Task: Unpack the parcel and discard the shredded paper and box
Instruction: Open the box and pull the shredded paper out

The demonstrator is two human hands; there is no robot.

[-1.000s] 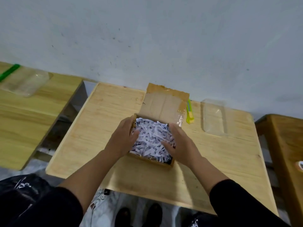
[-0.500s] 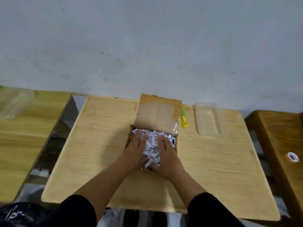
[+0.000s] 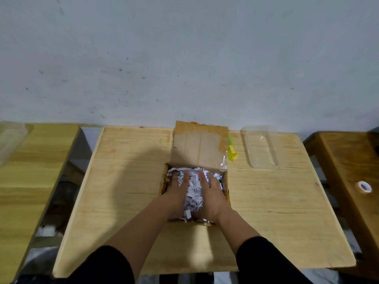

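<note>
Cardboard box [image 3: 225, 186] walls hem left hand [image 3: 178, 192] and right hand [image 3: 212, 193], flat-fingered on shredded paper [image 3: 193, 190].

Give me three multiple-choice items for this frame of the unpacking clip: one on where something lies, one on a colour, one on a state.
1. Where does the utility knife lie?
A. Inside the box
B. On the table just right of the box's raised flap
C. On the table at the far right

2. What colour is the knife's body?
A. Yellow-green
B. Red
C. Black

3. What state is the cardboard box in?
A. Taped shut
B. Open and empty
C. Open, full of shredded paper

Answers:
1 B: it lies on the wooden table, between the flap and a clear plastic tray.
2 A: its body is bright yellow-green.
3 C: the flap stands up at the back, and the left hand and right hand rest on paper strips filling the box.
</note>
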